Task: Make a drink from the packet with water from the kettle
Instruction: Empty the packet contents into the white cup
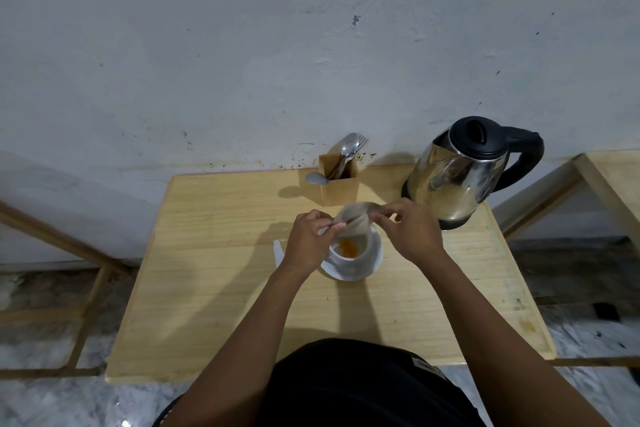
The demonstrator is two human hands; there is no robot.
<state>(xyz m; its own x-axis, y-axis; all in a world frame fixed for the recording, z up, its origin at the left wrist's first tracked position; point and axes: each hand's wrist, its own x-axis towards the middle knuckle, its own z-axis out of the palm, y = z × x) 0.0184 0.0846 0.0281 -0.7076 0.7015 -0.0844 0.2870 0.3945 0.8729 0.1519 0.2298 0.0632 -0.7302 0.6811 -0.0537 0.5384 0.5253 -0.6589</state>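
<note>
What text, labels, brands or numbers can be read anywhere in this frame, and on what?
None can be read.
Small pale tag on the person's black clothing: marks too blurred to read.
Crumpled grey packet held over the white cup: no print legible.
Shiny steel kettle: no label visible.

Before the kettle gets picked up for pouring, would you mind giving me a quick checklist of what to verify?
1. Orange powder in cup: ok.
2. Packet fully emptied: cannot tell.
3. Hands free: not ok; left hand and right hand both hold the packet.
4. Kettle upright, lid shut, handle clear: ok.
5. Cup seated on saucer: ok.
6. Water in kettle: cannot tell.
</note>
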